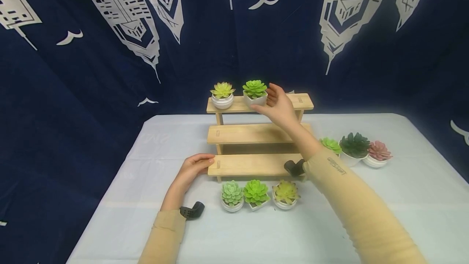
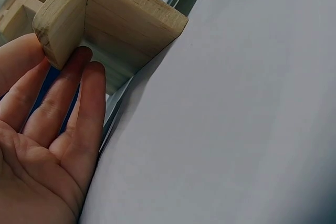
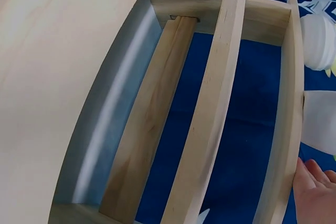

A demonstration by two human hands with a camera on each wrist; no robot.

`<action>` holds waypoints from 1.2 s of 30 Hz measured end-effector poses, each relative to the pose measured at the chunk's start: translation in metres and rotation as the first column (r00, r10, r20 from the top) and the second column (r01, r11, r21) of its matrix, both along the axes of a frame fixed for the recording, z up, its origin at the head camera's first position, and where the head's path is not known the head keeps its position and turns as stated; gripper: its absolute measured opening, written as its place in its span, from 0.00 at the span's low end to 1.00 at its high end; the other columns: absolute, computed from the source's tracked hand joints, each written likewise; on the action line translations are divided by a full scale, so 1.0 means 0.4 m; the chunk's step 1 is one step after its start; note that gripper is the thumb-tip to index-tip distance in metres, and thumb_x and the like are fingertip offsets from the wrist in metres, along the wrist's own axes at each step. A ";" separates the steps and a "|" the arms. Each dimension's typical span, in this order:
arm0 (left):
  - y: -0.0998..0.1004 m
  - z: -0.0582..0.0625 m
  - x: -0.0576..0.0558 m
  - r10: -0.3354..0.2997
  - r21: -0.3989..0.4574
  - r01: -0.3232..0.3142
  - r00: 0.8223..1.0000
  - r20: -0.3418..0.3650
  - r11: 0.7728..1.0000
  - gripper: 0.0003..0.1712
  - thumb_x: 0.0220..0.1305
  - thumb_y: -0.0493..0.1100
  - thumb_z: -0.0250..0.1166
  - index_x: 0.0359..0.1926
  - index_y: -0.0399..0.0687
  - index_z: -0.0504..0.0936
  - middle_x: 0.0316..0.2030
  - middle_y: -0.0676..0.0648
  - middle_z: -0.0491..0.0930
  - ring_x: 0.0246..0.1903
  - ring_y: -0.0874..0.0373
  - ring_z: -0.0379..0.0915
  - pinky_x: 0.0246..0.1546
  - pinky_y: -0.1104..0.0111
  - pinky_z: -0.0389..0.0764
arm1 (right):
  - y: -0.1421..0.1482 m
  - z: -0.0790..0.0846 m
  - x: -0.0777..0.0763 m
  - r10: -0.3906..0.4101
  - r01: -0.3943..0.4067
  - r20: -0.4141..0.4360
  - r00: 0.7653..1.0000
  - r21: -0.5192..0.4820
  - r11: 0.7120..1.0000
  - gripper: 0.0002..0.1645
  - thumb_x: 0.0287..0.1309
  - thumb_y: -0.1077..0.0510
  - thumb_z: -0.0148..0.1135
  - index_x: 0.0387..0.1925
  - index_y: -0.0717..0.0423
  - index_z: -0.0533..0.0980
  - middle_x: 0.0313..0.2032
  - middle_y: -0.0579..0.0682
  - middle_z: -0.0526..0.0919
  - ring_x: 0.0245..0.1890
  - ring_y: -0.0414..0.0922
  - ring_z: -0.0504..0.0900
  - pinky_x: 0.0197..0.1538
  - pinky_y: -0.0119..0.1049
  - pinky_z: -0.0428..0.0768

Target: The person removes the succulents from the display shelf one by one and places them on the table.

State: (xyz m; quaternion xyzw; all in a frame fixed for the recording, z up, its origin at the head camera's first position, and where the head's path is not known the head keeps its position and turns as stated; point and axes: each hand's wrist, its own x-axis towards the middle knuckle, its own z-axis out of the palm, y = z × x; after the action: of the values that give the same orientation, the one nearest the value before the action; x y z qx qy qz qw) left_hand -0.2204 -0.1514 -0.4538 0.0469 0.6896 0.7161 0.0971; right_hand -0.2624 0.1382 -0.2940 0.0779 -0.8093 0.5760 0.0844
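A three-step wooden stand [image 1: 253,165] stands on the white table. My left hand [image 1: 195,168] grips the left end of its lowest board; in the left wrist view, thumb and fingers [image 2: 95,90] meet the board's end from both sides. On the top board sits a bright green succulent [image 1: 255,89] in a white angular pot [image 3: 319,121]. My right hand [image 1: 280,107] is just right of this pot, fingers loosely bent and thumb near its front base. Left of it, a yellow-green succulent [image 1: 222,90] in a round white pot shares the board.
Before the stand are a pale green succulent [image 1: 232,194], a bright green one [image 1: 256,192] and a yellowish one [image 1: 286,192]. To the right are a light green [image 1: 330,145], a dark green [image 1: 354,145] and a pink succulent [image 1: 379,150]. A dark blue printed cloth [image 1: 234,52] hangs behind.
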 end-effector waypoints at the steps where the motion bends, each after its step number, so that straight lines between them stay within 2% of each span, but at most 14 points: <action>1: 0.001 0.001 0.000 -0.001 0.001 0.001 1.000 0.000 1.000 0.21 0.59 0.38 0.66 0.51 0.29 0.77 0.43 0.44 0.81 0.39 0.56 0.79 0.42 0.65 0.81 | -0.002 -0.001 -0.003 -0.002 0.002 0.006 1.000 0.002 1.000 0.55 0.48 0.55 0.73 0.71 0.59 0.50 0.67 0.58 0.59 0.66 0.51 0.62 0.64 0.38 0.65; 15: 0.002 0.004 0.003 -0.001 0.003 0.001 1.000 -0.002 1.000 0.21 0.60 0.38 0.65 0.51 0.28 0.76 0.44 0.43 0.80 0.40 0.55 0.79 0.43 0.64 0.81 | -0.028 0.009 -0.021 -0.041 0.039 0.021 0.999 0.120 0.992 0.55 0.49 0.49 0.71 0.71 0.57 0.49 0.69 0.57 0.57 0.66 0.54 0.60 0.65 0.43 0.65; 25: 0.002 0.007 0.005 0.000 0.003 0.000 1.000 -0.004 1.000 0.21 0.60 0.38 0.65 0.51 0.29 0.76 0.44 0.42 0.80 0.40 0.56 0.79 0.43 0.64 0.81 | -0.025 0.007 -0.017 -0.047 0.043 0.037 0.998 0.104 0.994 0.56 0.47 0.48 0.73 0.70 0.57 0.51 0.68 0.58 0.57 0.66 0.55 0.61 0.65 0.44 0.64; 31: 0.002 0.006 0.006 -0.004 0.010 0.004 1.000 -0.012 1.000 0.21 0.60 0.37 0.65 0.51 0.28 0.76 0.44 0.42 0.80 0.40 0.56 0.79 0.43 0.64 0.81 | -0.007 0.004 0.006 -0.050 0.047 0.023 0.998 0.121 0.991 0.56 0.44 0.47 0.75 0.69 0.55 0.54 0.66 0.56 0.61 0.63 0.55 0.63 0.63 0.46 0.66; 36: 0.002 0.005 0.005 -0.002 0.025 0.003 1.000 -0.010 1.000 0.21 0.60 0.37 0.65 0.51 0.27 0.76 0.44 0.43 0.80 0.39 0.55 0.79 0.42 0.64 0.81 | 0.015 0.013 0.038 -0.040 0.034 0.045 0.998 0.126 0.991 0.58 0.41 0.45 0.76 0.69 0.54 0.55 0.66 0.55 0.61 0.63 0.54 0.62 0.62 0.48 0.66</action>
State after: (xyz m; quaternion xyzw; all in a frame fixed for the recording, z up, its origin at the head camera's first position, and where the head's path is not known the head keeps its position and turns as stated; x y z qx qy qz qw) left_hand -0.2185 -0.1508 -0.4519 0.0524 0.6809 0.7244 0.0941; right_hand -0.2471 0.1442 -0.2887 0.0546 -0.8469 0.5242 0.0709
